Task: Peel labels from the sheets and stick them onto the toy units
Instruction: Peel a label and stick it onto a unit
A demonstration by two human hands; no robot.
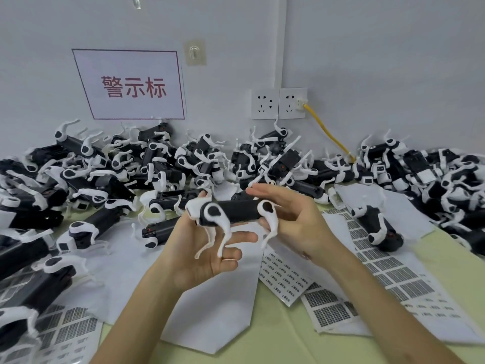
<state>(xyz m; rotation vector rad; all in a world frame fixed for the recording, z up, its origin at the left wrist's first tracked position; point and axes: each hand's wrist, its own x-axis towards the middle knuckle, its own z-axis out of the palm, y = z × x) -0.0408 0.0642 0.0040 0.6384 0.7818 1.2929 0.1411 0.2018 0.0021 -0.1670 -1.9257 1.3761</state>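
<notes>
A black toy dog unit (236,212) with white legs is held above the table between both hands, lying sideways with its legs pointing down. My left hand (199,254) grips its front end, fingers curled beneath the legs. My right hand (296,219) holds the rear end, fingers stretched along the far side and thumb near the hind leg. Label sheets (286,275) with small printed labels lie on the table just below the hands, and more label sheets (388,269) lie to the right.
A big pile of black-and-white toy dogs (162,164) runs along the wall from left to right. Blank backing paper (217,316) lies in front. More label sheets (65,329) lie at the lower left. A yellow cable (325,130) hangs from a wall socket.
</notes>
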